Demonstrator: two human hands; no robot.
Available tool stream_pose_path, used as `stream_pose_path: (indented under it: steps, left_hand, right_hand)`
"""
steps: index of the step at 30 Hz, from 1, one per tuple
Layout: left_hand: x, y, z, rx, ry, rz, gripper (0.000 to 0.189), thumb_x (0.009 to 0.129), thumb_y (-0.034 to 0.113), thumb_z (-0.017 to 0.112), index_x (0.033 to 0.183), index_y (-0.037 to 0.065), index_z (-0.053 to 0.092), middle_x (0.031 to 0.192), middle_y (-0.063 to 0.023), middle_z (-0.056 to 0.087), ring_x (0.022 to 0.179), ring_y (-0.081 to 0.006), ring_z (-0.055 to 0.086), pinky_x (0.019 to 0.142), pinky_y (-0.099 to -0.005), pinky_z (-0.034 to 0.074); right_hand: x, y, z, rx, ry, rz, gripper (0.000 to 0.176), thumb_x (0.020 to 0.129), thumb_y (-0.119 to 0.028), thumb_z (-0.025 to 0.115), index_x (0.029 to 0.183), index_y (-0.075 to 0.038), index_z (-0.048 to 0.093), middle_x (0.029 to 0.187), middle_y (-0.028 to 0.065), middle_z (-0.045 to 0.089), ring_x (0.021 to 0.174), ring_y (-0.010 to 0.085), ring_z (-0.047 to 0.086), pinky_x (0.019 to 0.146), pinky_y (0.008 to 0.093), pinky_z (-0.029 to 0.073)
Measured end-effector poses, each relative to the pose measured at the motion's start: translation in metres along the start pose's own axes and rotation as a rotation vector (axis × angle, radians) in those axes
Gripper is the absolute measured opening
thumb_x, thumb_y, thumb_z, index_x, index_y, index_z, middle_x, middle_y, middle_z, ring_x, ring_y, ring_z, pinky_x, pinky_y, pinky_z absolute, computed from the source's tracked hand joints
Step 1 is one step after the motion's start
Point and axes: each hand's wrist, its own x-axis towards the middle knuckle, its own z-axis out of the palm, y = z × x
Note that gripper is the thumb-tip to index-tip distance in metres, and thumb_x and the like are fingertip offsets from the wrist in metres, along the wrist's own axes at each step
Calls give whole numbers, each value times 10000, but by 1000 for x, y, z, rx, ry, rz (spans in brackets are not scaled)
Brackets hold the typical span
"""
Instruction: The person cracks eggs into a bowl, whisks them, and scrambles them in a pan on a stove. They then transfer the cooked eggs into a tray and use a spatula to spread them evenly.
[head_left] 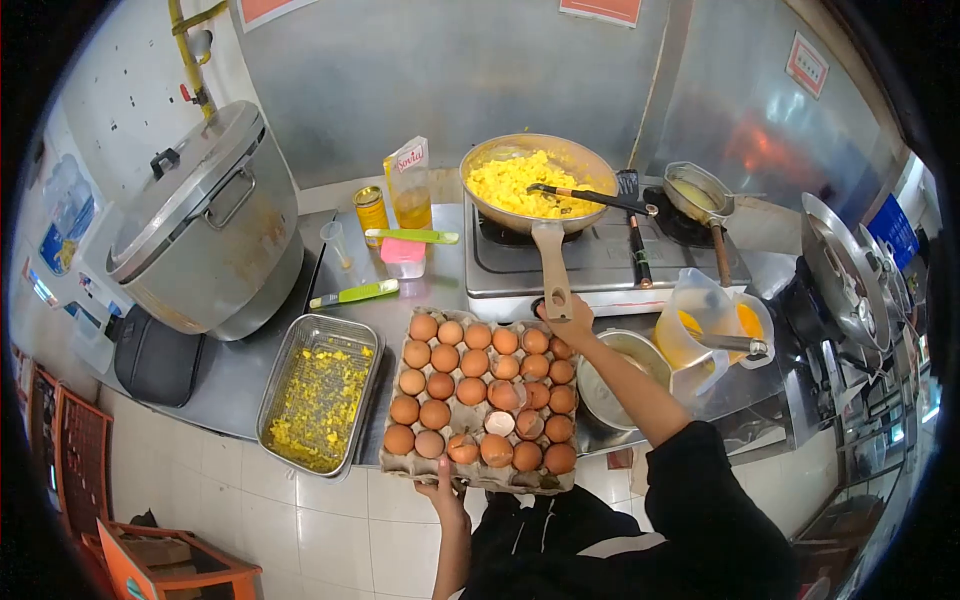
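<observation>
Head view: both hands on the egg carton [500, 484], at opposite edges.

The left hand [442, 495] pinches the near rim, which hangs off the counter [230, 370]. The right hand [568, 322] has its fingers curled over the far right corner, just below the frying pan handle [552, 270]. Gripping two edges likely keeps the floppy, nearly full carton level. It sits between the crumb-strewn metal tray [275, 385] and a steel bowl [640, 345], in front of the stove [600, 265].
</observation>
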Motion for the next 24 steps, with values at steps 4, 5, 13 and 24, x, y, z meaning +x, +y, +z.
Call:
stream_pose_path:
  steps: [4,5,13,24]
  left_hand:
    - [1,0,-7,108,-46,-21,829,684,380,610,1254,162,49,1218,-106,265,1012,-256,370,778,-447,341]
    - [1,0,-9,112,-63,-14,829,684,380,610,1254,162,49,1218,-106,265,1012,-256,370,778,-447,341]
    - [-31,31,-4,307,315,733,591,794,201,436,1257,54,100,1262,-151,163,1153,-251,209,939,-397,186]
    - [7,107,202,485,-755,392,333,828,218,411,1102,40,350,1072,-78,407,1033,-186,366,848,-323,306]
  right_hand:
    - [0,1,-21,1,-223,114,272,661,-315,548,725,-51,562,674,128,572,639,317,553,585,400,444]
    - [4,-2,-36,-61,-281,43,186,687,-222,547,725,-41,568,688,130,577,649,329,559,603,406,451]
    - [94,13,-190,-462,519,-288,398,708,-76,523,1089,-60,410,850,153,544,742,305,546,623,389,433]
    - [86,16,-216,-261,-168,-200,304,782,-202,477,1066,-93,481,757,174,573,732,327,558,638,402,435]
